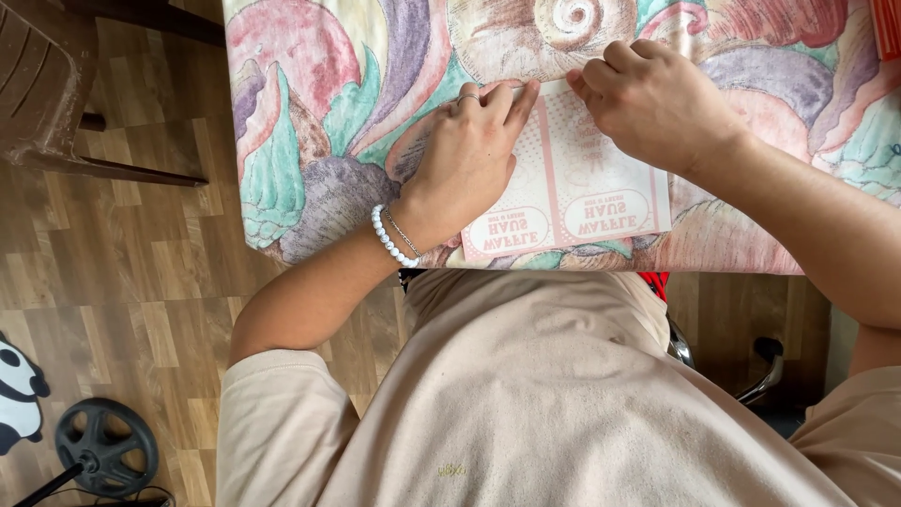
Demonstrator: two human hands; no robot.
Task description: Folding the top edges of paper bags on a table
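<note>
2 hands on 1 pink-and-white paper sheet [572, 197] lying flat on the worktop [310, 141], near its front edge. Left hand [465, 160] grip spread flat, pinning the sheet; right hand [652, 103] grip curled, fingertips pinched on the far edge. Likely risks: crooked crease, sheet sliding on the patterned cloth, slipping off the front edge. Open room left and behind; brown chair [38, 84] well apart.

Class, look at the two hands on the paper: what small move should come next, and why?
Probably run the left hand and right hand apart along the paper's far edge, pressing it flat. Both hands' fingertips already meet at the middle of that edge, and the sheet lies flat on the patterned tablecloth.
</note>
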